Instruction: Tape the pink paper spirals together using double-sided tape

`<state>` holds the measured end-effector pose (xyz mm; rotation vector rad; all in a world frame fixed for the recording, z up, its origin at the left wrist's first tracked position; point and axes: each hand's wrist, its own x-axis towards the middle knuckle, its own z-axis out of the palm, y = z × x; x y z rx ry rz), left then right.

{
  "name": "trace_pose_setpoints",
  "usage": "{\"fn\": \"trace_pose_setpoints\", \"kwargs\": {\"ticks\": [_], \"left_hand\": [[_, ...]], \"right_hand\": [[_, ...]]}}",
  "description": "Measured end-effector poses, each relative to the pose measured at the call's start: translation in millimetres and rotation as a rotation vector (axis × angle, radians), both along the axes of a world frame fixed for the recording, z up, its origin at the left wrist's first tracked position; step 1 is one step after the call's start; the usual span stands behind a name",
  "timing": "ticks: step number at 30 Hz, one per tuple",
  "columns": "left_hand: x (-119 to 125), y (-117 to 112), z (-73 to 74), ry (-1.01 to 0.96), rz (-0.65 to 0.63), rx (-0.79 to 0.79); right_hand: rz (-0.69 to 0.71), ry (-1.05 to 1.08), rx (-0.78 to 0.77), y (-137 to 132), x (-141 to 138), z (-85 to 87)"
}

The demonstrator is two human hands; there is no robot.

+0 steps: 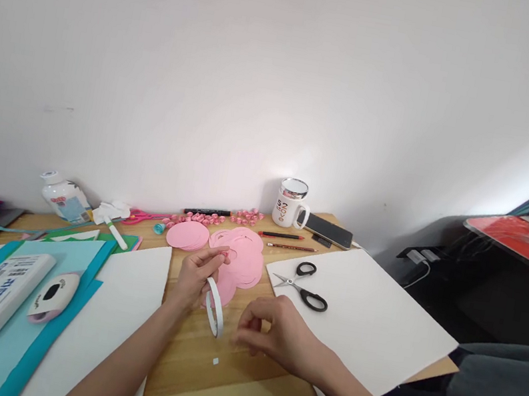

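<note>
A wooden desk (194, 375) was set against a plain white wall. In the lower middle of the frame, a white tape roll (215, 311) was held upright over the desk by the left hand (193, 277), whose fingers were closed around its upper rim. Just right of the roll, the right hand (279, 339) was seen with fingers curled narrowly; whether anything was pinched could not be told. Pink paper circles (243, 262) were spread behind the hands, and black-handled scissors (303, 285) lay on a white sheet (366, 316) at centre right.
</note>
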<state>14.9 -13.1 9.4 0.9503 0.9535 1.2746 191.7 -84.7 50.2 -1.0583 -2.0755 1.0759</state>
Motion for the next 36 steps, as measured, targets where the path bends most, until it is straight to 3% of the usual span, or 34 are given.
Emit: {"fn": "trace_pose_setpoints", "kwargs": {"ticks": [6, 12, 21, 36], "left_hand": [[2.4, -2.8, -0.5, 0.049, -0.012, -0.017], [2.9, -2.3, -0.4, 0.097, -0.011, -0.028], [4.1, -4.6, -0.6, 0.186, -0.037, -0.033], [6.0, -4.5, -0.8, 0.183, -0.026, -0.023]], "right_hand": [[-0.157, 0.268, 0.223, 10.0, -20.0, -6.5], [-0.229, 0.241, 0.220, 6.8, -17.7, -7.1], [-0.150, 0.154, 0.228, 5.4, -19.0, -18.0], [-0.014, 0.045, 0.262, -11.3, 2.6, -7.0]]}}
